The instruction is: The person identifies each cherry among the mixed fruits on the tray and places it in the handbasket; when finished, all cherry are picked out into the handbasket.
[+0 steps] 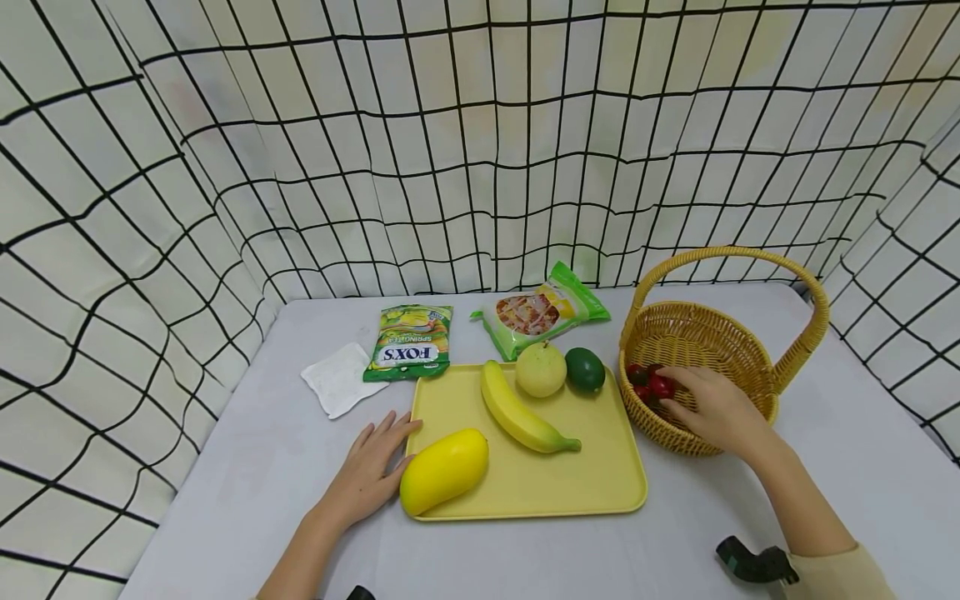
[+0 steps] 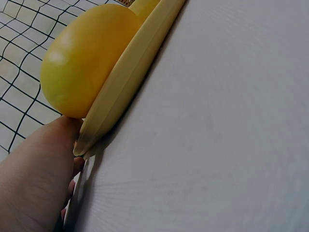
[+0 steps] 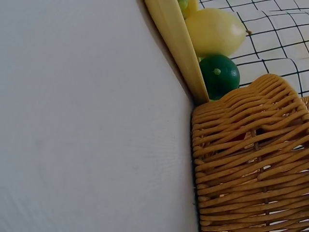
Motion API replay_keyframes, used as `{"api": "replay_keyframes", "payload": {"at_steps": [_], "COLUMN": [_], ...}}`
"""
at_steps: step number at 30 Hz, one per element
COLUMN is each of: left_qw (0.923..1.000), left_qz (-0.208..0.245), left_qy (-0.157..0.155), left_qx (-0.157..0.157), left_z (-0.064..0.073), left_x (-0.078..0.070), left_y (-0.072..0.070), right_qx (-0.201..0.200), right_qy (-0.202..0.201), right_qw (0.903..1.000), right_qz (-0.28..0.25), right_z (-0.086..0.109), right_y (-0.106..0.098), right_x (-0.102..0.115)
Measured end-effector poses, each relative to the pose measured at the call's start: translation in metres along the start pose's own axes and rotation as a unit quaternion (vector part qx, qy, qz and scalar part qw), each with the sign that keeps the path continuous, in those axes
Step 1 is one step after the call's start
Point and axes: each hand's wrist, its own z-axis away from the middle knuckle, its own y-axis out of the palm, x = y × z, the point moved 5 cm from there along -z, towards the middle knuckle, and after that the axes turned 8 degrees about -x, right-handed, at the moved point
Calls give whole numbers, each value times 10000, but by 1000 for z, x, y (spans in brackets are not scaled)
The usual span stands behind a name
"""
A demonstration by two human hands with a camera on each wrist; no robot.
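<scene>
In the head view my left hand lies at the left edge of a yellow tray, its fingers extended along the rim. The thumb is beside a yellow mango on the tray; the left wrist view shows the hand against the tray's corner below the mango. My right hand reaches inside a wicker basket and pinches a small round red fruit between thumb and fingers. Several such dark red fruits sit beside it. In the right wrist view the basket wall hides this hand.
A banana, a pale yellow-green round fruit and a dark green lime lie on the tray. Behind it are a FOX'S packet, a green snack bag and a white tissue. The basket's handle arches upright.
</scene>
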Motion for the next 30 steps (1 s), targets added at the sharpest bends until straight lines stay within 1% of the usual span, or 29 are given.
{"api": "replay_keyframes", "payload": {"at_steps": [6,10,20,30], "left_qw": [10000,10000,10000,10000], "left_qz": [-13,5,36,58], "left_qy": [-41,-42,-4,-16], "left_qx": [16,19,8,35], "left_z": [0,0,0,0], "left_x": [0,-1,-1,0], "left_y": [0,-1,-1,0], "right_qx": [371,526,678,763], "right_qy": [236,326,529,635], "right_qw": [9990,9981,9962,9943], "right_qz": [14,-1,-152,-382], "right_z": [-1,-1,-2,-1], "right_y": [5,7,10,13], "right_x": [-4,-4,-8,-11]}}
